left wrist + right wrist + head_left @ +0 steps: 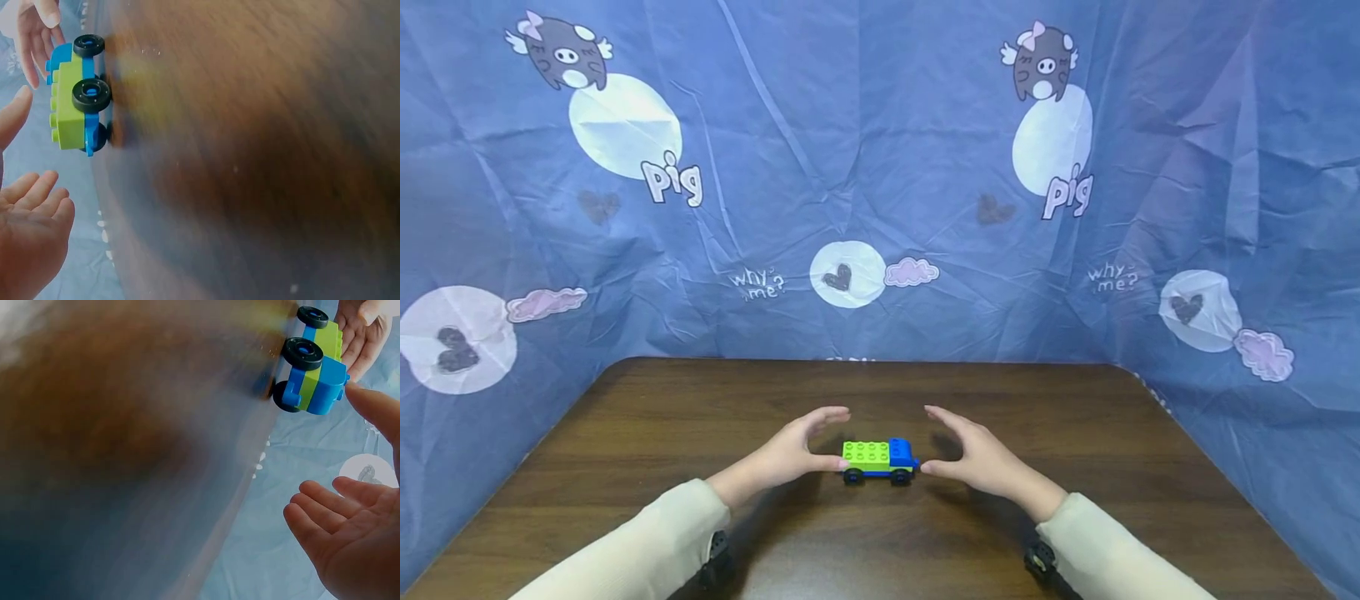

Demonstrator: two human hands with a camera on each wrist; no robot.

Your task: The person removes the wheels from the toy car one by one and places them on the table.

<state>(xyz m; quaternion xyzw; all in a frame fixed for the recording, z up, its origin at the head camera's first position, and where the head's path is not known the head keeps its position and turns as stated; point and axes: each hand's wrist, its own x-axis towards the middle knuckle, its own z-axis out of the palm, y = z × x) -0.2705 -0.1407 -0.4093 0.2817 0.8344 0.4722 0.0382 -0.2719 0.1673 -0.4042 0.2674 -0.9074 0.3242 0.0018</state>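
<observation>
A toy truck (868, 455) built of green and blue bricks stands on its black wheels on the table, its blue cab facing right. My left hand (797, 447) is at its rear, thumb and fingers spread wide apart, the thumb tip overlapping the green brick's end in the head view. In the left wrist view a gap shows between the thumb (15, 115) and the truck (72, 100). My right hand (977, 454) curves likewise off the cab's front, holding nothing. From the right wrist, the palm (356, 537) faces the truck (319, 369) without gripping it.
The brown wooden table (880, 542) runs back to a blue cloth (880, 167) printed with pigs, hearts and clouds, which hangs behind it and along both sides. Dark straps with small devices (718, 546) sit at both wrists below pale sleeves (647, 542).
</observation>
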